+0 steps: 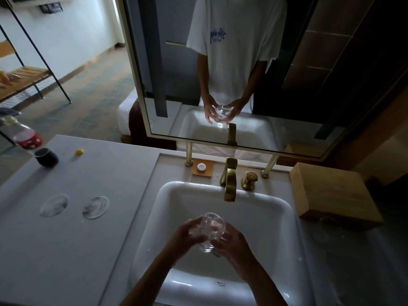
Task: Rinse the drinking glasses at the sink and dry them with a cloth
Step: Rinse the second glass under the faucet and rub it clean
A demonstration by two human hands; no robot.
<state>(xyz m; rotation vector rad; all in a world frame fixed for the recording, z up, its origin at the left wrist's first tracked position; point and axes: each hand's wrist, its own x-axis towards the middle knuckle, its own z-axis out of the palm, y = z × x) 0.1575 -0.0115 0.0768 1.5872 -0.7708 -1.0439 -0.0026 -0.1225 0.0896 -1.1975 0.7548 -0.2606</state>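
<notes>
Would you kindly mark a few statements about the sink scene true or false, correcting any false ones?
1. Both hands, left hand and right hand, hold a drinking glass over the sink. True.
2. Water streams from the faucet. False: no stream is visible.
3. A dark cup stands on the counter left of the sink. True.
4. The wooden box sits left of the sink. False: it sits on the right.
</notes>
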